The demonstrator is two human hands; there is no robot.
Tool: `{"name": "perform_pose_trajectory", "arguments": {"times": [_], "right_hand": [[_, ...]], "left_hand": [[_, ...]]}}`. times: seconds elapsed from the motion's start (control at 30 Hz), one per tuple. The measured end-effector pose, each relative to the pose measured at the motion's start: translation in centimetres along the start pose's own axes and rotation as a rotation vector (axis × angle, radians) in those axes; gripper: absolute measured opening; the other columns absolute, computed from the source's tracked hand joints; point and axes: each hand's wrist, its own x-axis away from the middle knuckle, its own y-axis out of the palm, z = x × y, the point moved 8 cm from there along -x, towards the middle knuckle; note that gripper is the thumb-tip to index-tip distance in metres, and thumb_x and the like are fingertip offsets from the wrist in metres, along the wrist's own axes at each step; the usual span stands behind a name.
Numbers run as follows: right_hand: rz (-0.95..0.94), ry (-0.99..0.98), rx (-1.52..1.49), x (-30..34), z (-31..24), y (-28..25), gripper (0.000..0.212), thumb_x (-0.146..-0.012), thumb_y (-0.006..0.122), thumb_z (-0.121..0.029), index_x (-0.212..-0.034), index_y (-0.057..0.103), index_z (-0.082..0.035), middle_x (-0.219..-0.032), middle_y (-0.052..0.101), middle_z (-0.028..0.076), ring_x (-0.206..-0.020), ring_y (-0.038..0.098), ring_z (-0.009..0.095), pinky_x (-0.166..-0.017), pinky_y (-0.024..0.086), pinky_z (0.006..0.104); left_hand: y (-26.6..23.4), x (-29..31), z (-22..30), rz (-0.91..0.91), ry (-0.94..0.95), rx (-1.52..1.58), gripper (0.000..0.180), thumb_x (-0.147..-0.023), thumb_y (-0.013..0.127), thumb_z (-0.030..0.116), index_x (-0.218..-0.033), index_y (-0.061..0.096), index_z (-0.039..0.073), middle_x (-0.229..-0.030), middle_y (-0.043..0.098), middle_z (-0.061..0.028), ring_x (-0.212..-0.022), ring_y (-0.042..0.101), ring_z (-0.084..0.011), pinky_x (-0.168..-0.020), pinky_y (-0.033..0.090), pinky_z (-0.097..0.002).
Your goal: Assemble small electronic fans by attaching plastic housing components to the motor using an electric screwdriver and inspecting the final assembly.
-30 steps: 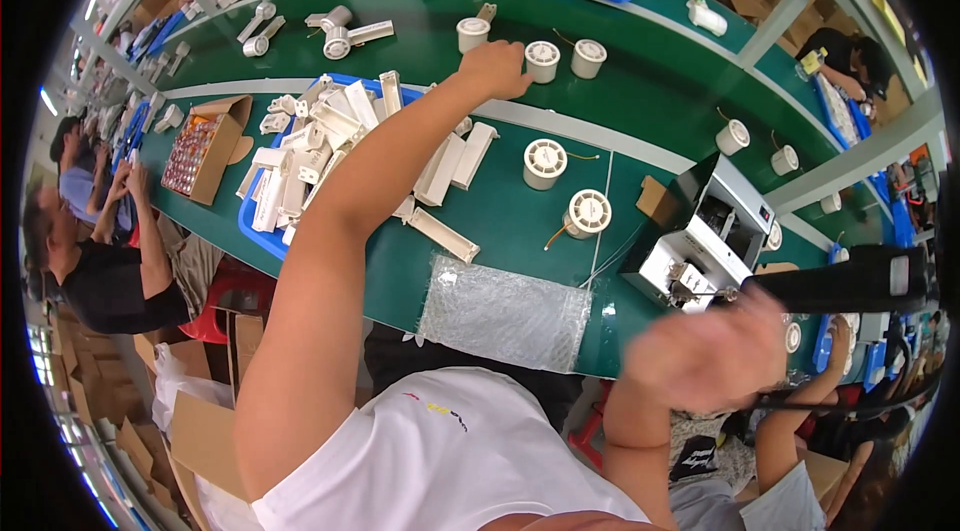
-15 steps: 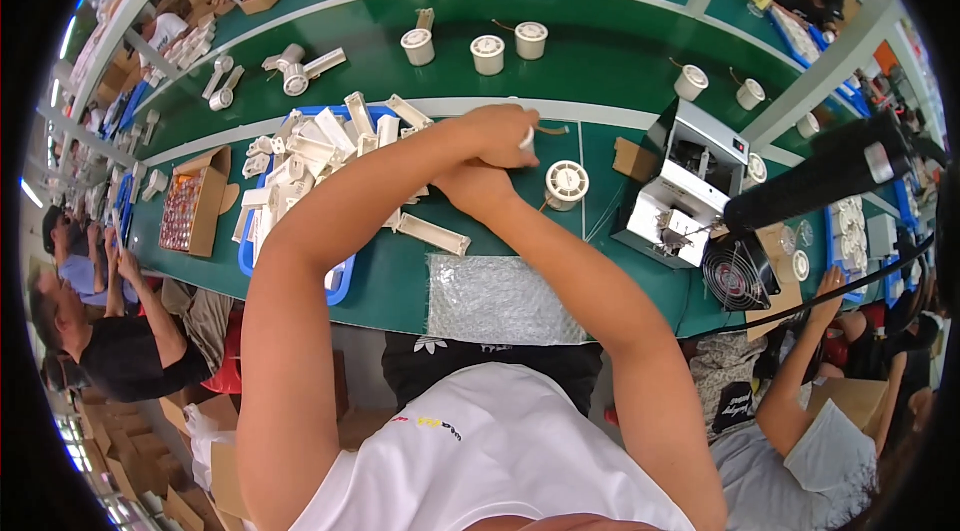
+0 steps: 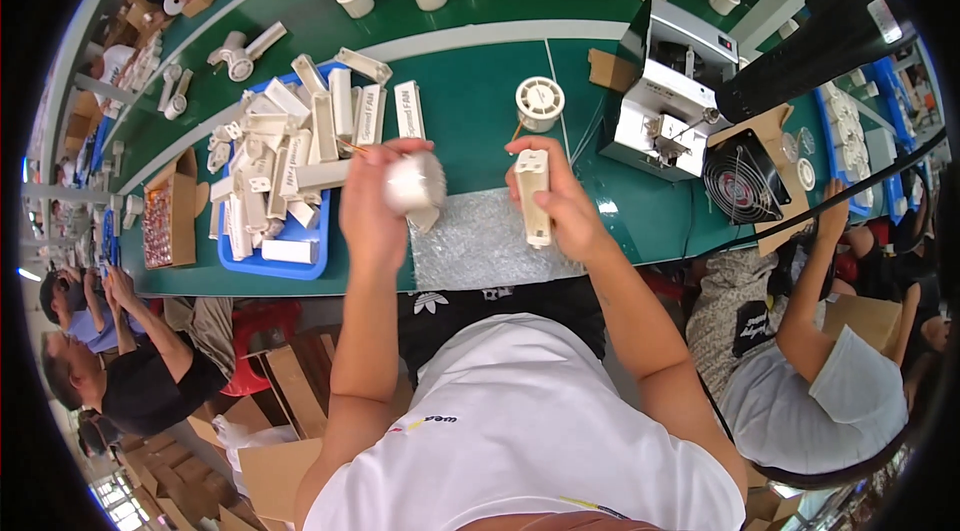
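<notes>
Now the left hand [image 3: 370, 206] is curling tightly around a blurred white cylindrical housing [image 3: 414, 184]; the right hand [image 3: 572, 213] is clasping a cream casing [image 3: 533, 193] above the bubble wrap [image 3: 475, 266], while loose casings [image 3: 322, 126] are crowding the blue tray [image 3: 298, 231].

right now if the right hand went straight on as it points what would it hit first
Likely the white plastic cylinder with a slotted top just beyond the right hand, though depth is unclear and the hand might pass above.
</notes>
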Motion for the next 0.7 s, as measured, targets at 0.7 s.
{"name": "perform_pose_trajectory", "arguments": {"times": [0.7], "right_hand": [[0.343, -0.557, 0.007, 3.4, -6.0, 0.3, 0.064, -0.076, 0.076, 0.011, -0.128, 0.041, -0.002, -0.11, 0.061, 0.015, -0.103, 0.066, 0.025, -0.091, 0.057, 0.0395]], "left_hand": [[9.1, 6.8, -0.8, -0.406, 0.599, -0.871, 0.023, -0.076, 0.077, 0.007, -0.096, 0.065, 0.003, -0.103, 0.062, -0.009, -0.089, 0.061, -0.0287, -0.074, 0.05, -0.0362]]}}
